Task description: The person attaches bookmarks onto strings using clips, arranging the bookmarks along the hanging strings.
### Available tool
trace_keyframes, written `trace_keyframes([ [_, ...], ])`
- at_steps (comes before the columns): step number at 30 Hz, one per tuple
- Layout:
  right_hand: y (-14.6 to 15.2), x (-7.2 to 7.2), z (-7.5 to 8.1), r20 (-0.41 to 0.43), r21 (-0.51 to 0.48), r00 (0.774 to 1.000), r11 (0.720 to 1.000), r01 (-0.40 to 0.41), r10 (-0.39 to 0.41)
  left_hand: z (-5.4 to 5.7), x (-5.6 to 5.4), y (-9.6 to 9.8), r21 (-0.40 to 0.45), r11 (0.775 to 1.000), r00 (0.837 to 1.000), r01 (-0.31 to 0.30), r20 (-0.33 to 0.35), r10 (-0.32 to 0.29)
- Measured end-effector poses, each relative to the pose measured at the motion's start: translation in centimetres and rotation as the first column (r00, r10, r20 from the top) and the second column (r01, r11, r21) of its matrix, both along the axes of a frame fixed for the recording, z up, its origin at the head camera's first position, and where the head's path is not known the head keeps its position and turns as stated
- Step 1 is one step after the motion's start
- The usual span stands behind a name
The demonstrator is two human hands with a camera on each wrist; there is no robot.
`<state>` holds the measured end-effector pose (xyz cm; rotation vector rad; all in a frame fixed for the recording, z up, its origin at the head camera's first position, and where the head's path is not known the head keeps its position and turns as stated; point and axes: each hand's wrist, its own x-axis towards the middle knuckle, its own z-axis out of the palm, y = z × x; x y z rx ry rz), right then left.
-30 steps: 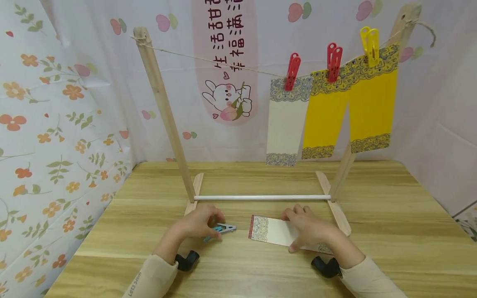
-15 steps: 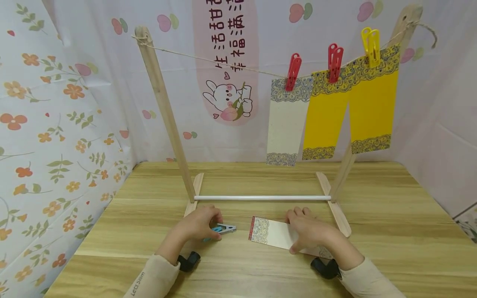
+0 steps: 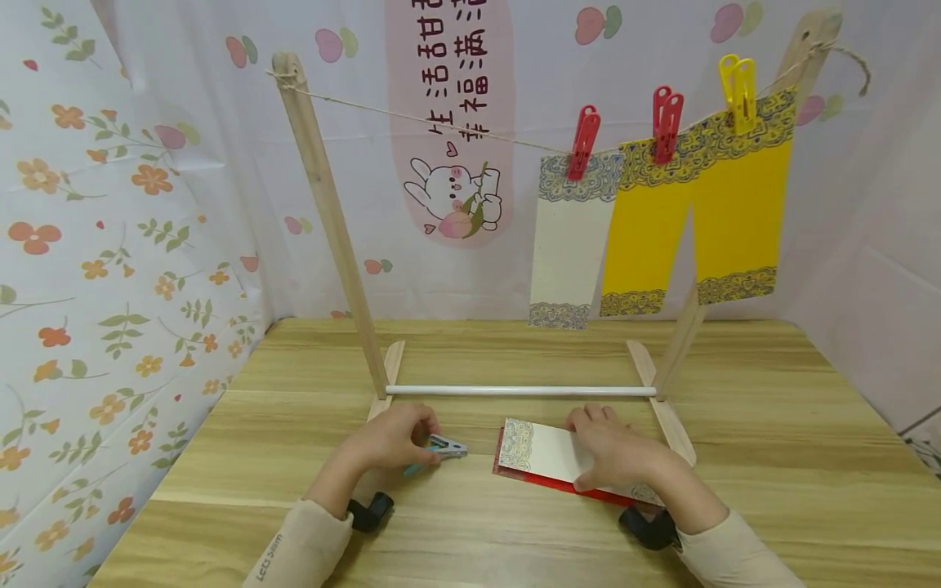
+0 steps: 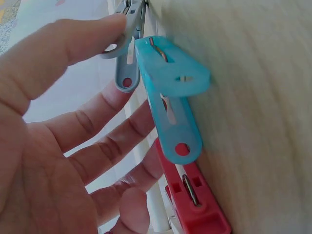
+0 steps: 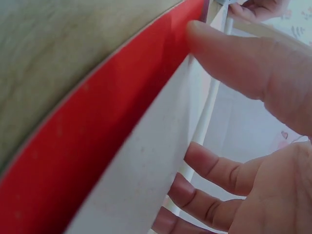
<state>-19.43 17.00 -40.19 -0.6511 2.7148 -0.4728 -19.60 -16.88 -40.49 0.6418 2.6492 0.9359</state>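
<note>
Between the thumb and index finger of my left hand [image 3: 393, 438] is a grey clothespin [image 4: 127, 48], its jaw end pointing right. Beside it in the left wrist view lie a light-blue clothespin [image 4: 170, 97] and a red clothespin [image 4: 200, 200]; the hand mostly hides these from the head view. My right hand [image 3: 617, 452] holds a white card [image 3: 551, 451] with a patterned border across its long edges, thumb at the near edge, fingers at the far one. Beneath it a red card [image 3: 547, 483] shows along the near side; the right wrist view has the thumb tip against its red face [image 5: 97, 117].
A wooden stand with a left post [image 3: 327, 204] and a white crossbar [image 3: 515, 391] rises behind the hands. From its string [image 3: 397, 114] hang a white card [image 3: 569, 253] and two yellow cards [image 3: 742, 212], clipped with two red clothespins [image 3: 584, 143] and a yellow one [image 3: 742, 98].
The white card under my right hand has shifted away and up, baring more of the red card below. My left hand now has the grey clothespin slightly tilted.
</note>
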Motion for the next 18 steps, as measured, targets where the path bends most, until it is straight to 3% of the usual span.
trace_keyframes([
  [18, 0.09, -0.48, -0.15, -0.009, -0.035, 0.999, 0.998, 0.050, -0.051, 0.17, -0.53, -0.58, 0.140, 0.989, 0.992, -0.038, -0.114, 0.054],
])
